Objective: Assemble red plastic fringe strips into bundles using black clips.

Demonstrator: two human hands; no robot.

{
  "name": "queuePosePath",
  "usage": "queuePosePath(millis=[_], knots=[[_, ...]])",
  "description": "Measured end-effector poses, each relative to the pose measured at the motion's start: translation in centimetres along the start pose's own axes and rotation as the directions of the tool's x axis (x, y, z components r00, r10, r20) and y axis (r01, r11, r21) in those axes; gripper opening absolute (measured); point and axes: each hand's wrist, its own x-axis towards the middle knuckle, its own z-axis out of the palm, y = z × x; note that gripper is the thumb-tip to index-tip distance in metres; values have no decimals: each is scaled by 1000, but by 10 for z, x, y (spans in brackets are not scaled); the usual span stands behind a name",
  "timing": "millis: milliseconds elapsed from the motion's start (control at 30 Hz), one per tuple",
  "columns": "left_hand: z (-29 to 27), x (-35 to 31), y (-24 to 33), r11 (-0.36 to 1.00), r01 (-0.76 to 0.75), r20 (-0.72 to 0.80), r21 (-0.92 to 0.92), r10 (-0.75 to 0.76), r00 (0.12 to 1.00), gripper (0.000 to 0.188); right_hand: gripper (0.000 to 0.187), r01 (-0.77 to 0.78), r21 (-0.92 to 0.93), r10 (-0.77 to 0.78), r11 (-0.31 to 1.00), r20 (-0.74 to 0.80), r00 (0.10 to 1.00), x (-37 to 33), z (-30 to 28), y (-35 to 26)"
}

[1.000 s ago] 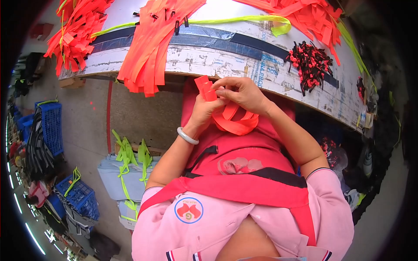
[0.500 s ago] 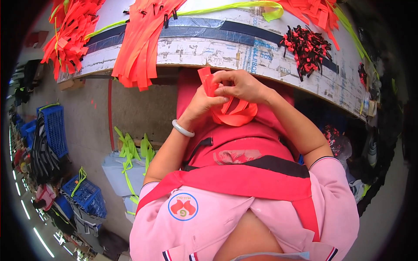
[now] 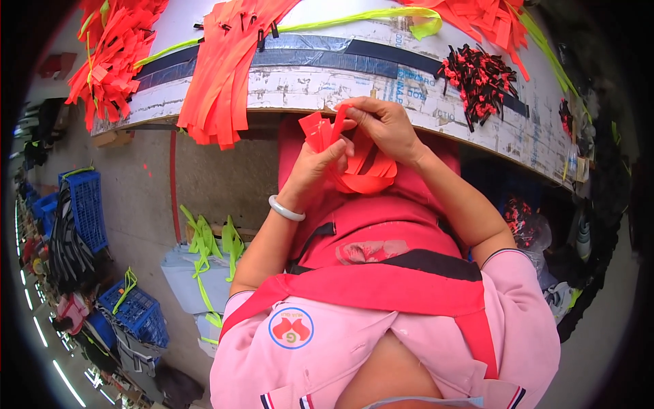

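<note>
**Both hands pinching orange strap just below the table edge**

Head view: left hand (image 3: 315, 165) and right hand (image 3: 383, 125) both pinch the bright orange flat webbing strap (image 3: 361, 174), fingers pressed together on it. The strap sits just below the near edge of the white scuffed worktable (image 3: 306, 85), over the red apron. Folded end stands upright between the two grips; the rest droops in a loop below the right hand, its long axis running left-right. The left thumb is nearer the folded end. The strap looks smooth, limp and doubled over. Left of the hands a bundle of orange straps (image 3: 221, 82) hangs over the table edge; to the right, on the table, lies a pile of black-and-red clips (image 3: 480, 78).
</note>
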Motion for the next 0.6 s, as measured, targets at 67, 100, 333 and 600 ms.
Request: queuePosePath(millis=[67,100,333,600], knots=[[-2,0,6,997,-45,51,-65,49,997,34,17,-26,14,27,1000,-41,999,2,-9,-13],[-3,2,10,996,-64,-39,-70,61,997,34,17,-55,30,57,998,-82,995,2,-15,-19],[-39,4,40,961,-252,-209,-113,225,952,22,20,-108,6,108,994,8,994,-1,-37,-60],[24,7,38,878,-209,-132,430,290,948,14,16,-177,-71,188,982,212,959,-17,-20,-36]])
